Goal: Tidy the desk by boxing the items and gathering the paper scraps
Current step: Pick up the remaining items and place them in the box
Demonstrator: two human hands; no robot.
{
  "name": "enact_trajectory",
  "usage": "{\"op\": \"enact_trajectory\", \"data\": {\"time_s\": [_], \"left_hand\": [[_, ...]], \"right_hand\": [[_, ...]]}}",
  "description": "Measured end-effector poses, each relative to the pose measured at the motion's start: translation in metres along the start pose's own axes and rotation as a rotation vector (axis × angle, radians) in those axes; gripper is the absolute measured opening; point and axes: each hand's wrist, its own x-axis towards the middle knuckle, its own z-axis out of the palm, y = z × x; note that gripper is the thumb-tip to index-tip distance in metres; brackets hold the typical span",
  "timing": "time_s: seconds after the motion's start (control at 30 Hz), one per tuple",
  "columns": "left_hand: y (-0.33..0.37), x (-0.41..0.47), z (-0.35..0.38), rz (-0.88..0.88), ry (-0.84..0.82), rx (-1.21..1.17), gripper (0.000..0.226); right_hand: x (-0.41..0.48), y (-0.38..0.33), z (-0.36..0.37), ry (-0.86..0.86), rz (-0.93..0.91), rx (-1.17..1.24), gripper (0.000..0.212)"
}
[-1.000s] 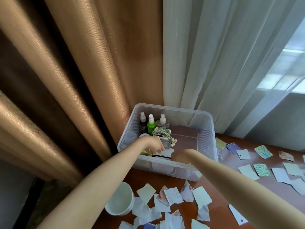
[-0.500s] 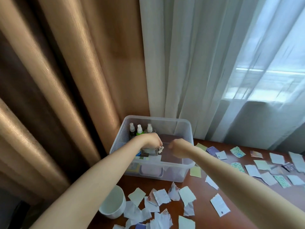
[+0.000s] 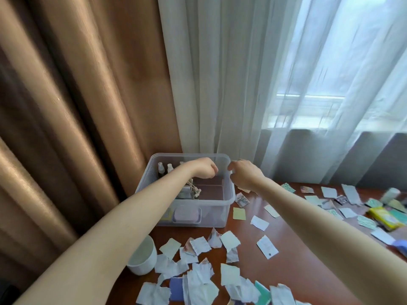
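Over the clear plastic box (image 3: 228,200) at the back of the bench (image 3: 293,260), a person's left hand (image 3: 204,169) hovers with fingers (image 3: 214,170) curled downward. The right hand (image 3: 244,176) curls its fingers (image 3: 231,170) at the box's far right corner. From this angle it cannot be told whether either hand grasps anything. Small spray bottles (image 3: 164,170) stand inside the box against its far left wall, with a coiled pale cable (image 3: 193,191) and a rounded pink case (image 3: 186,213) nearer its front. Torn paper scraps (image 3: 199,245), thin, ragged-edged and mostly white, lie strewn in front of the box and to its right. A smooth white cup (image 3: 143,258) sits off the box's front left corner, close to the bench edge. Risks appear modest: a tug at the light, thin-walled box could slide it on the glossy wood and topple the upright bottles. A sweeping forearm could nudge the cup over the edge, and the flimsy scraps would scatter at any brisk movement.
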Motion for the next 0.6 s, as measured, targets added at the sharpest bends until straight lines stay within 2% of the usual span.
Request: {"op": "enact_trajectory", "data": {"time_s": [0.13, 0.3, 0.6], "left_hand": [[0.025, -0.002, 0.016, 0.047, 0.035, 0.024, 0.042], [0.055, -0.004, 0.041, 0.125, 0.02, 0.07, 0.036], [0.105, -0.003, 0.081, 0.203, 0.018, 0.129, 0.051]], "right_hand": [[-0.021, 0.019, -0.003, 0.043, 0.048, -0.021, 0.036], [-0.044, 0.051, -0.005, -0.008, 0.123, -0.075, 0.036], [-0.08, 0.101, -0.007, -0.044, 0.22, -0.095, 0.042]]}}
